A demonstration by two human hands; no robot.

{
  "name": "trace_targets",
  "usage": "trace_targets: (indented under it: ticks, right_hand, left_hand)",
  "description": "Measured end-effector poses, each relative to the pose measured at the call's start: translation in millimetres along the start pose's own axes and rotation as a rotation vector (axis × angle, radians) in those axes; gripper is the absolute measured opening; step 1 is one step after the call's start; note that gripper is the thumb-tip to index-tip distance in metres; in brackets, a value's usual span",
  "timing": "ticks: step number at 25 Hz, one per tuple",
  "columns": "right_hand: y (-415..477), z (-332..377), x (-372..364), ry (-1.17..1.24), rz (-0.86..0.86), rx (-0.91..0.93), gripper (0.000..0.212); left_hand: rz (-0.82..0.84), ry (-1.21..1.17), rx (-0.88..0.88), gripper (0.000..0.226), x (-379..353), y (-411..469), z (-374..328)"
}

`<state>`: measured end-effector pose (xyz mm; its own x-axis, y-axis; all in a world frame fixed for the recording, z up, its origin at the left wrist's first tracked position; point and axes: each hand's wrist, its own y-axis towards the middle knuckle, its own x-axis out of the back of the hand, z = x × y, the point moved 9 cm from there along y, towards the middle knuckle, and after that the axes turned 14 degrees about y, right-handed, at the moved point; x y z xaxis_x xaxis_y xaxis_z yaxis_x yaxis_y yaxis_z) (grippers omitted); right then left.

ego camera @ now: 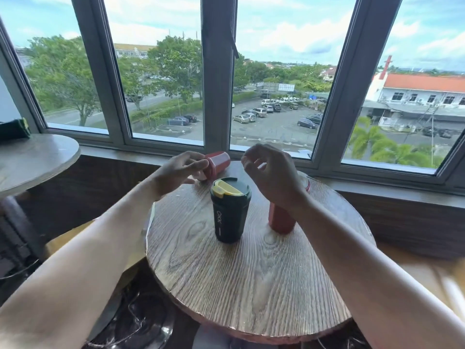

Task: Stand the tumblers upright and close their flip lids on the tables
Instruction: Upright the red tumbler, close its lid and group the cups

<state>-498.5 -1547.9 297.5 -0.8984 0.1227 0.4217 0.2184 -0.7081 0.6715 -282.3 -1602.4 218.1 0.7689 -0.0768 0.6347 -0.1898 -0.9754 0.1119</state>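
Note:
A dark green tumbler point(229, 212) with a yellow flip lid stands upright in the middle of the round wooden table point(251, 285); its lid lies flat. A red tumbler point(218, 164) lies on its side at the table's far edge. My left hand point(176, 172) hovers right beside its near end, fingers loosely curled and holding nothing. Another red tumbler point(280, 220) stands upright to the right, its top hidden behind my right wrist. My right hand point(269, 172) hangs above it, fingers apart and empty.
A window sill and a wall of windows point(219, 96) run just behind the table. A second round table point(35, 159) stands at the left with a dark green object point(15, 128) on it. Cables and a metal base point(141, 323) lie on the floor below.

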Motion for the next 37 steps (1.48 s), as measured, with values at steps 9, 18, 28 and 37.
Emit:
trace_targets:
  ticks: [9,18,28,37]
  right_hand:
    - [75.8,-62.6,-52.1,-0.084,0.304,-0.345,0.023]
    - [100.9,-132.1,-103.1,-0.311,0.574,-0.461,0.039]
    - [112.0,-131.6,-106.5,-0.006,0.455,-0.481,0.045]
    - [98.1,-139.6,-65.4,0.193,0.366,-0.629,0.022]
  left_hand:
    - [-0.176,0.522,0.326,0.085,6.8,93.2,51.8]
    - [-0.179,0.596,0.421,0.105,-23.8,131.9,89.1]
    - [-0.193,0.621,0.001,0.092,-2.7,121.8,14.3]
    - [0.108,0.583,-0.066,0.085,-16.5,106.5,-26.7]
